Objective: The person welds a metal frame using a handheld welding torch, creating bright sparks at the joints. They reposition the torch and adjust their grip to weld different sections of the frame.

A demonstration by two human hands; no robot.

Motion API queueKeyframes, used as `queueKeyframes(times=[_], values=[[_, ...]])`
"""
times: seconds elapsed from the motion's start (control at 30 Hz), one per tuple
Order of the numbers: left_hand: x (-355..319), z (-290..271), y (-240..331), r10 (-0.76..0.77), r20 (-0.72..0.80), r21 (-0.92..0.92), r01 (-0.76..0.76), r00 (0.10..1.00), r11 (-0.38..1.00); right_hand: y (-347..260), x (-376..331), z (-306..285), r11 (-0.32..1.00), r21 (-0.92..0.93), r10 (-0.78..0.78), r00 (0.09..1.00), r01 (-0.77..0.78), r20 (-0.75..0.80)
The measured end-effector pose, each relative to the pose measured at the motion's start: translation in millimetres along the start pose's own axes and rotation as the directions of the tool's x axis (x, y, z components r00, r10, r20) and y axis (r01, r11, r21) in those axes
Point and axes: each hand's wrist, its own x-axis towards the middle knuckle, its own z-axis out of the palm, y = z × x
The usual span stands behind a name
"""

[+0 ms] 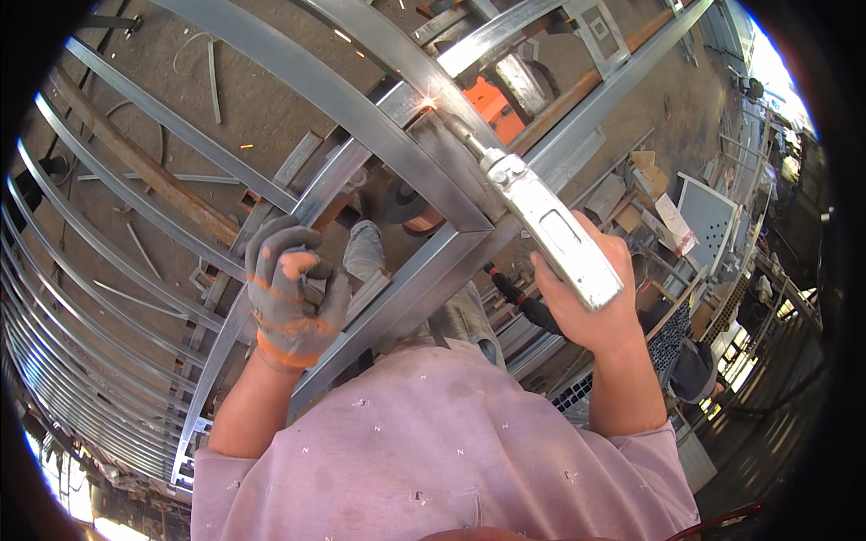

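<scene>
My bare right hand is wrapped round a silver handheld welding gun. Its thin nozzle points up and left to a steel frame of square tubes. Bright sparks fly where the nozzle tip meets the metal. On my left hand is a grey glove with orange bands, worn through at a fingertip. It hovers over the tubing left of the frame's corner, fingers loosely curled and thumb apart, with nothing visible in it. Whether it touches the tube beneath cannot be made out.
Long parallel steel tubes fan out at the left. An orange object lies beyond the frame, and a wire spool shows below it. Cardboard scraps and a perforated panel lie at the right. Loose metal strips litter the floor.
</scene>
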Motion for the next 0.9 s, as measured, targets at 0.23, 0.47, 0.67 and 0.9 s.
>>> queueKeyframes(times=[0.23, 0.47, 0.67, 0.9], values=[[-29.4, -17.2, -10.9, -0.085, -0.031, 0.055, 0.086, 0.996, 0.995, -24.3, 3.1, 11.4, 0.999, 0.05, -0.012, 1.0, 0.013, -0.027], [-49.1, -20.0, -34.5, -0.07, -0.116, 0.184, 0.091, 0.991, 0.979, -32.7, 14.6, 36.7, 0.999, -0.018, -0.031, 0.999, 0.03, -0.018], [-51.8, -19.7, -36.8, -0.095, -0.109, 0.149, 0.111, 0.989, 0.983, -34.5, 17.5, 42.6, 0.999, -0.028, -0.033, 0.999, 0.032, -0.018], [-55.4, -18.5, -44.7, -0.09, -0.107, 0.157, 0.107, 0.99, 0.982, -36.3, 15.8, 41.9, 0.998, -0.05, -0.024, 1.0, 0.024, 0.005]])
